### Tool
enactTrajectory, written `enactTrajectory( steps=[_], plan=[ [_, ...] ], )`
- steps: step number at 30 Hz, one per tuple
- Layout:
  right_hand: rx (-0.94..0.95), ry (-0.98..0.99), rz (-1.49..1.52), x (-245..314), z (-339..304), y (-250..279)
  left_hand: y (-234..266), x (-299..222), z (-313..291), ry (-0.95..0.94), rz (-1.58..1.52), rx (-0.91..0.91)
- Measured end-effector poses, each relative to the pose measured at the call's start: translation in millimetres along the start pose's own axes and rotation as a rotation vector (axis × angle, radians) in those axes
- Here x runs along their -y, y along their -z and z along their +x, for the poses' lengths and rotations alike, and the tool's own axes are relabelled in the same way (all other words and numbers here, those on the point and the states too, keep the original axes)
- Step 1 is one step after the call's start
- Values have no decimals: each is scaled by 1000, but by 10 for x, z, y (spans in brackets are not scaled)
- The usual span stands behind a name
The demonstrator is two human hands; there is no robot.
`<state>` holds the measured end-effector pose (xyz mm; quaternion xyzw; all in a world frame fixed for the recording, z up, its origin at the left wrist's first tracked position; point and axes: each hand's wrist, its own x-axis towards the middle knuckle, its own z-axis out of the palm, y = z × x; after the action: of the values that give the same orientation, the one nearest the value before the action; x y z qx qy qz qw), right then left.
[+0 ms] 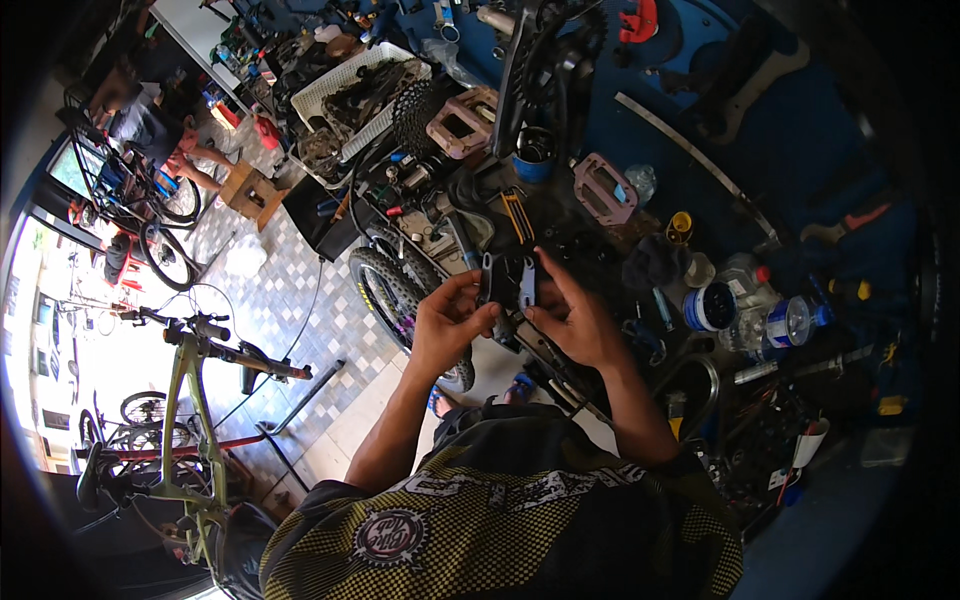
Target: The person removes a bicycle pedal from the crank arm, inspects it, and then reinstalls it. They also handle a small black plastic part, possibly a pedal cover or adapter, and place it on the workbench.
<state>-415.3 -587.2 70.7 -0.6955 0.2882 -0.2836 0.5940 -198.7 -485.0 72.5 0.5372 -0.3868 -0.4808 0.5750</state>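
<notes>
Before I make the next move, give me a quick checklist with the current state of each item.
1. Left hand on the dark part: ok, thumb and fingers at its left side.
2. Right hand on the part: ok, at its right side, by the silver piece.
3. Small details of the part sound: cannot tell, too dark and small.
4. Uncluttered space beyond the hands: not ok, a pinkish pedal, yellow cup and loose tools crowd it.
5. Other person away from the hands: ok, across the room beside a bike.
</notes>
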Motion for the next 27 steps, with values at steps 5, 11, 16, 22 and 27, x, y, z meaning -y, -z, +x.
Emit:
enactTrajectory(
  steps=[5, 11, 16, 22, 27],
  plan=[
    [99, -96, 571, -353, 48, -116, -235, -282, -89, -372, 643, -177],
    [81, -142, 656, -317, 70, -145, -292, -349, -168, -366, 696, -178],
    [53, -22, 534, -381, 118, -177, -303, -281, -152, -418, 728, -157],
    [-69, -90, 721, -270, 190, -400, -257, -217, -230, -362, 717, -85],
    [46, -100, 717, -506, 297, -606, -57, -20, -445, -323, 747, -154]
  ],
)
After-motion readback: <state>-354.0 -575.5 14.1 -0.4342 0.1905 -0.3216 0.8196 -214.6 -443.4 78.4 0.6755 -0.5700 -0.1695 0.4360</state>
